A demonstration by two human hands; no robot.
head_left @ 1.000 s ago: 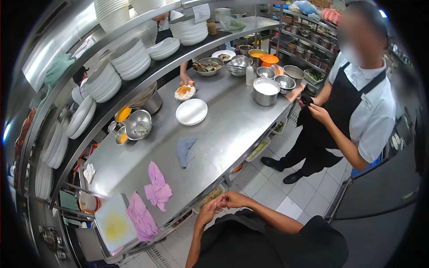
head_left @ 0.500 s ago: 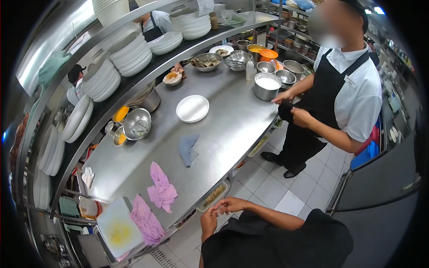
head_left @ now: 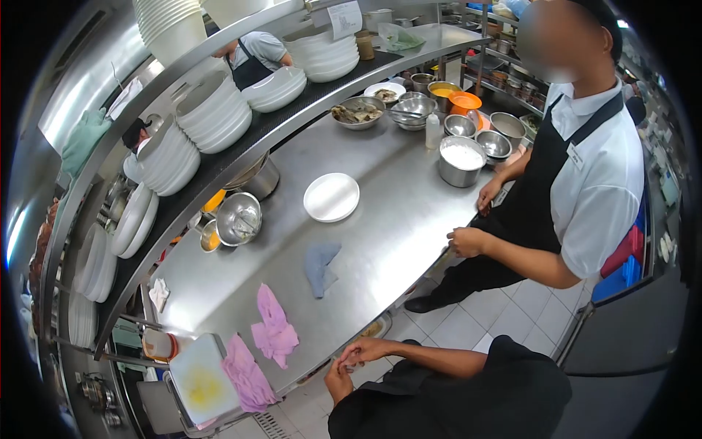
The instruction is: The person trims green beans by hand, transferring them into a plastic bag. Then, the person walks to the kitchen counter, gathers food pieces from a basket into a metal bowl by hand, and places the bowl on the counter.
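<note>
My left hand and my right hand meet in front of my black apron, just off the near edge of the steel table. The fingers of both are curled in and touch each other; whether anything small is between them, I cannot make out. Closest on the table are two pink cloths, one crumpled flat and one beside the cutting board. A blue cloth lies farther in. Beyond it sits a white plate with nothing on it.
A co-worker in a black apron stands at the table's right side. Metal bowls and a pot of white contents stand on the table. A shelf of stacked plates curves along the left. The cutting board has a yellow stain.
My view has shifted, and my hands stay together. The co-worker's hands are lower, and the black cloth they held no longer shows. A bowl and a hand at the table's far side are gone.
</note>
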